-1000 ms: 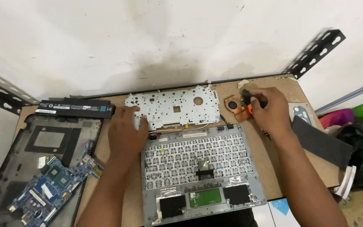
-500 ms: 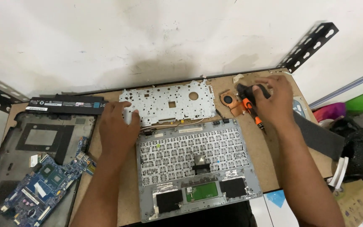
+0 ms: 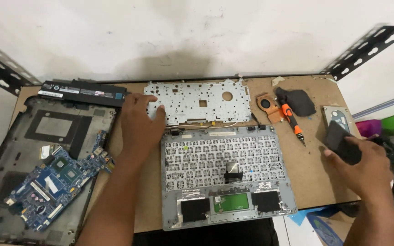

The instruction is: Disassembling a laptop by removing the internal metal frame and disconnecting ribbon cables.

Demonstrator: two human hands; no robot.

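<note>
Our hands are split across an opened laptop: one on the metal plate, one gripping a dark block.

Our left hand (image 3: 138,119) lies flat and unclenched on the perforated silver metal keyboard backing plate (image 3: 196,101) above the upturned grey laptop palmrest (image 3: 226,175); our right hand (image 3: 365,165) clasps a flat black rectangular block (image 3: 340,142) out past the board's right edge, by the silver drive (image 3: 338,119). We judge that the block could slip and fall off that edge, and a careless sleeve could snag the thin wires by the hinges. The brown pressed-board tabletop (image 3: 306,168) also bears the orange-handled screwdriver (image 3: 292,117), blue circuit board (image 3: 55,180), long black battery (image 3: 84,91); white wall behind.
</note>
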